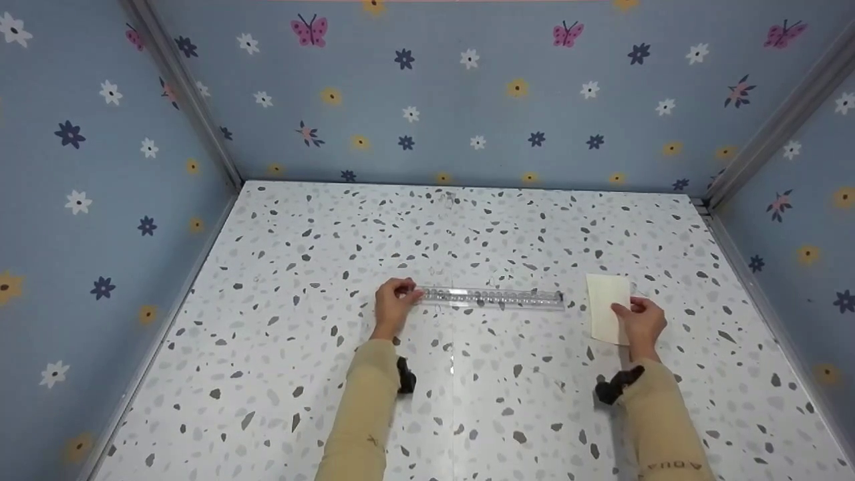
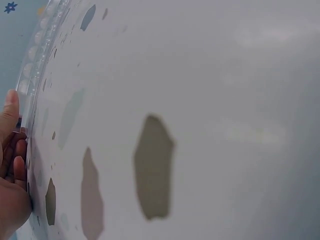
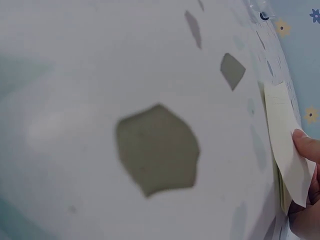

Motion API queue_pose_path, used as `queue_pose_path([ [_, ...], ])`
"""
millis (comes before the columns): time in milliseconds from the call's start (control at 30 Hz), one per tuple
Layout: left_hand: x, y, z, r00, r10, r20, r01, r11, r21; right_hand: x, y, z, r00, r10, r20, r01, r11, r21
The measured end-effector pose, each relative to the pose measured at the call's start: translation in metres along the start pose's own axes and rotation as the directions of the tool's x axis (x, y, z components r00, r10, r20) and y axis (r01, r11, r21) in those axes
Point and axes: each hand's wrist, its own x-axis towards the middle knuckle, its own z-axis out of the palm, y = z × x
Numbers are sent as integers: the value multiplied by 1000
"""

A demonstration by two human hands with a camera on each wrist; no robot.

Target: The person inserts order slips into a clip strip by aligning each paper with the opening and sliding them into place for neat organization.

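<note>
My left hand (image 1: 395,304) pinches the left end of a long clear plastic strip (image 1: 494,298), ruler-like, with a row of round shapes along it. In the left wrist view the thumb presses on the strip (image 2: 31,65) and the other fingers curl beneath its end. My right hand (image 1: 642,324) holds the right edge of a pale cream notepad (image 1: 606,307), which lies to the right of the strip. Seen from the right wrist, the thumb lies on the top sheet (image 3: 282,120), which stands partly apart from the layers under it.
Both things are over a white speckled table (image 1: 467,401). Blue panels (image 1: 454,87) with flowers and butterflies rise at the back and both sides. A dark wrist device (image 1: 405,376) shows by the left sleeve, and another dark device (image 1: 618,385) by the right.
</note>
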Motion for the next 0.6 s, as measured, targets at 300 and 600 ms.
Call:
queue_pose_path([
  [300, 0, -1, 1, 1000, 18, -1, -18, 1000, -2, 0, 0, 1, 1000, 23, -17, -23, 1000, -2],
  [600, -1, 1, -1, 1000, 14, 15, -14, 1000, -28, -9, -3, -1, 994, -83, -77, 82, 996, -17],
])
